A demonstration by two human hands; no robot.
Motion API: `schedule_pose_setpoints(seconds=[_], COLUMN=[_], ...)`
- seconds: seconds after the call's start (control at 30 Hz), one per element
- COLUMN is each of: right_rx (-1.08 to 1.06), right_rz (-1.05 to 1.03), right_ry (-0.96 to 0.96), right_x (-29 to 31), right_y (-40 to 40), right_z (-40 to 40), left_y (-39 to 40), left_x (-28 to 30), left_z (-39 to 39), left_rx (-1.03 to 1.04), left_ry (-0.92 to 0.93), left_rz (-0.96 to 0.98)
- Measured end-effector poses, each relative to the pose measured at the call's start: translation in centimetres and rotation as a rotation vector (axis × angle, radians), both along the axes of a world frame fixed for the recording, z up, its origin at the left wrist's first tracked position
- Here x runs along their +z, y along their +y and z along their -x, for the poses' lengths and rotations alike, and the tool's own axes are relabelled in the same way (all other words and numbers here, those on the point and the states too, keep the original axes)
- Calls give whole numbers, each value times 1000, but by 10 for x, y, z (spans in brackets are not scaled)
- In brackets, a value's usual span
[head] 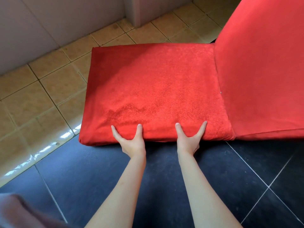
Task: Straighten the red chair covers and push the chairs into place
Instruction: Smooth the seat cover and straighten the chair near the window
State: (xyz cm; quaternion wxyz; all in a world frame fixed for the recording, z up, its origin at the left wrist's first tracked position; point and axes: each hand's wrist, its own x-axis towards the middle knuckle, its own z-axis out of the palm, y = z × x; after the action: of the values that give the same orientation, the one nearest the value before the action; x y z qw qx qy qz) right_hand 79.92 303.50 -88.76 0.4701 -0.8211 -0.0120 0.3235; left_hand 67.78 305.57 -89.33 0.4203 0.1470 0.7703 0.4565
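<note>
two bare forearms come up from the bottom of the frame to the near edge of the seat. on the left hand a finger and the thumb are spread wide apart and lie flat on top of the red cover, while the other fingers go down over the front edge and are hidden, so i cannot tell if they hook the cloth underneath. the right hand is placed the same way, just beside the left one, its spread digits pressing the cover on top near the lower middle of the frame. small wrinkles show in the cloth between and above the two hands. the cover lies tight over the seat in the centre of the frame and goes on over the backrest, which rises at the right side. the chair stands partly on dark tiles in the lower half and partly on beige tiles at the left and top. a pale wall fills the upper left corner. a blurred brownish cloth is in the lower left corner.
</note>
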Motion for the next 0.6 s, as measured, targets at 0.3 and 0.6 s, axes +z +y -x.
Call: schedule_pose_setpoints(seconds=[0.3,0.6], right_rx=[-68,-84], right_rz=[-73,-93], right_ry=[-24,-15], right_x=[-3,11], right_y=[4,-1], right_z=[3,4], left_y=[2,-4], left_x=[-3,11], left_z=[0,6], left_rx=[44,70], left_ry=[-46,-74], left_rz=[-39,21])
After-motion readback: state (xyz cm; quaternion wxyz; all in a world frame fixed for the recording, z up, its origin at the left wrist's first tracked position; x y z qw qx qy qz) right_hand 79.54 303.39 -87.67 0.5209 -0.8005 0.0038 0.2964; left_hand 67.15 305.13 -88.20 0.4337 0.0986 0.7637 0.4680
